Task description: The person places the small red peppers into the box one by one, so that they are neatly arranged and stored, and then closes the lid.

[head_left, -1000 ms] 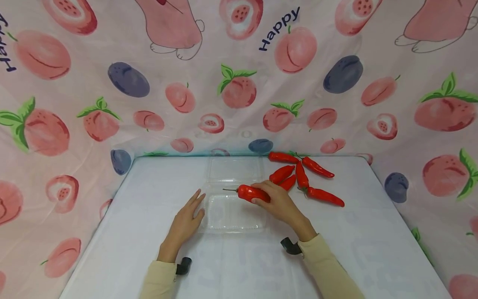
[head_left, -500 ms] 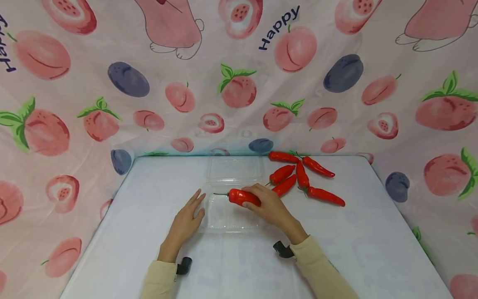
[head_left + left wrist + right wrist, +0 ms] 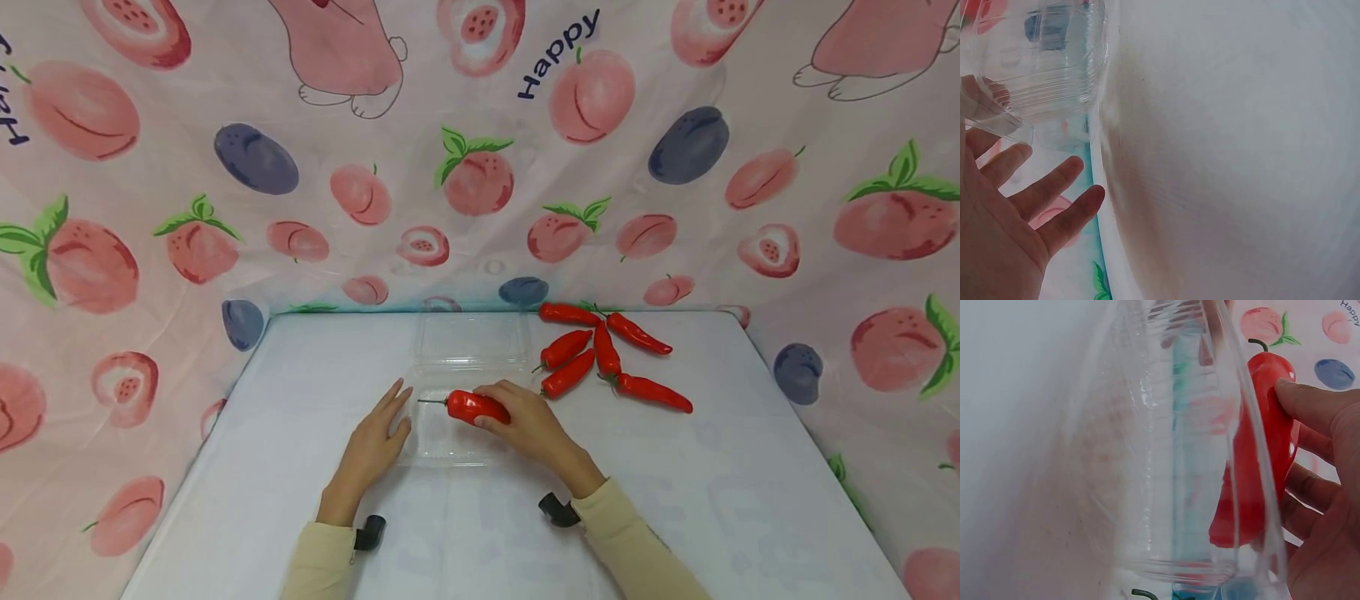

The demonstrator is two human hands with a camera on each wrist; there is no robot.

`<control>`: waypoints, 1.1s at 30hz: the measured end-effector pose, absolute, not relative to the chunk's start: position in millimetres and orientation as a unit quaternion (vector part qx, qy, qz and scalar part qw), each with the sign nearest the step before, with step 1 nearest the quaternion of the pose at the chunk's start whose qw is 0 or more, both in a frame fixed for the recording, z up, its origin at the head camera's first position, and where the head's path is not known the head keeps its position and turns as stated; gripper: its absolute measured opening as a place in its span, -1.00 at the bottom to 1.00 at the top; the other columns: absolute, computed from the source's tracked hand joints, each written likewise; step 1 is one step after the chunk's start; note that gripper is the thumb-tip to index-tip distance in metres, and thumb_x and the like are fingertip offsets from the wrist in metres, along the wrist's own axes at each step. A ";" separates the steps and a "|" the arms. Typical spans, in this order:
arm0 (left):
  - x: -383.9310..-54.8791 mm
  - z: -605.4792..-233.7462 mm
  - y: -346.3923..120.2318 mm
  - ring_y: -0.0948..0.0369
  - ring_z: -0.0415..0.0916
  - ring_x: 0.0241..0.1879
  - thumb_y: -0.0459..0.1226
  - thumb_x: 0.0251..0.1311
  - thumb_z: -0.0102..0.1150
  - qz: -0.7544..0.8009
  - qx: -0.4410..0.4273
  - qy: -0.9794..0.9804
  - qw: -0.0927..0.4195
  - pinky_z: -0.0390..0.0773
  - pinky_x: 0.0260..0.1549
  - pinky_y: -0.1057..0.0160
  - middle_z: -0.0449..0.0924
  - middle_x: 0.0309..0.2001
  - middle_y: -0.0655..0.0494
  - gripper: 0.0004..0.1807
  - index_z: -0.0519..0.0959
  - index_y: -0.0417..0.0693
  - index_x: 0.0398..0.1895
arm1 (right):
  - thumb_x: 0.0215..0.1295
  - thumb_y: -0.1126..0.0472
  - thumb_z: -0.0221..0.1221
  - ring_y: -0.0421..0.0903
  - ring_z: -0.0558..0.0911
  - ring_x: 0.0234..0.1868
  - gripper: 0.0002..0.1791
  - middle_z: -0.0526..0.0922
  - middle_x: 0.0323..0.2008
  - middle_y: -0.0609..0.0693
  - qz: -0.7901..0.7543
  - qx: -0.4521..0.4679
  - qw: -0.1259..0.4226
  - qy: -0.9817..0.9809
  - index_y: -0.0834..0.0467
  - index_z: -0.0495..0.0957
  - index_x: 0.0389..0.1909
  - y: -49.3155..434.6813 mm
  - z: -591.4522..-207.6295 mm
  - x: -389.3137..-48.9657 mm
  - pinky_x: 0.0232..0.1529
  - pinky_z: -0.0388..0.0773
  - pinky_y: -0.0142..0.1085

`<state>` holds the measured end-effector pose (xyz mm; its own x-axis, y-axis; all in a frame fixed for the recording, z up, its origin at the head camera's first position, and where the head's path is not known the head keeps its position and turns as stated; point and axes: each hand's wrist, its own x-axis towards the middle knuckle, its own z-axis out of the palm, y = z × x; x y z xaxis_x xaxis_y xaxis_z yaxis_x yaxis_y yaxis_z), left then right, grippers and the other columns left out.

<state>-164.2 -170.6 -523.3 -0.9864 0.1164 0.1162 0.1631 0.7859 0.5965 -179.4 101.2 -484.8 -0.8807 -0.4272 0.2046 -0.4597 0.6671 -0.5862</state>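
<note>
My right hand (image 3: 528, 421) grips a red chili pepper (image 3: 467, 406) over the near half of a clear plastic clamshell box (image 3: 442, 446). Its thin stem points left; the right wrist view shows the thumb on one side of the pepper (image 3: 1266, 437) and fingers on the other, with the box wall (image 3: 1141, 456) partly in front of it. At the left edge of the box rests my left hand (image 3: 372, 446), fingers spread and straight. In the left wrist view this hand (image 3: 1016, 212) has its thumb side at the box rim (image 3: 1004, 128).
The box's lid half (image 3: 472, 337) lies folded back toward the patterned backdrop (image 3: 405, 175). Right of it, several more red peppers (image 3: 566, 373) lie loosely grouped on the white table (image 3: 712, 500). A black camera mount (image 3: 558, 510) sits at the right wrist.
My right hand has moved left and slightly nearer with the pepper, further over the box. The peppers behind it show more fully. My left hand has stayed in place.
</note>
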 end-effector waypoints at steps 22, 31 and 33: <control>-165.1 -524.1 -170.8 -0.04 0.26 0.43 -0.19 0.39 0.03 -0.317 -0.067 -0.945 0.031 0.35 0.32 -0.17 0.11 0.54 0.22 -0.46 0.33 0.09 0.44 | 0.17 -0.02 0.36 -0.12 0.61 0.02 -0.45 0.68 0.04 -0.09 0.278 0.224 -0.034 -0.933 -0.03 0.53 0.20 88.1 -494.4 -175.9 0.06 0.63 -0.21; -164.0 -522.4 -169.6 -0.05 0.26 0.43 -0.21 0.39 0.05 -0.321 -0.068 -0.944 0.035 0.35 0.32 -0.18 0.14 0.54 0.18 -0.46 0.34 0.09 0.44 | 0.20 0.00 0.34 -0.15 0.60 -0.01 -0.49 0.68 0.02 -0.10 0.277 0.234 -0.071 -0.929 -0.01 0.55 0.18 84.9 -496.9 -174.6 0.07 0.61 -0.21; -164.0 -522.6 -169.6 -0.05 0.26 0.43 -0.21 0.39 0.04 -0.322 -0.067 -0.944 0.034 0.34 0.32 -0.18 0.13 0.54 0.19 -0.46 0.33 0.10 0.44 | 0.21 0.00 0.34 -0.15 0.60 -0.02 -0.50 0.68 0.03 -0.11 0.277 0.232 -0.079 -0.929 -0.02 0.55 0.18 84.7 -497.4 -174.0 0.07 0.61 -0.22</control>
<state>-164.0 -169.6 -522.6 -0.9888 0.1040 0.1070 0.1477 0.7841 0.6028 -174.0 84.7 -497.4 -0.8797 -0.4752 -0.0187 -0.3876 0.7393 -0.5507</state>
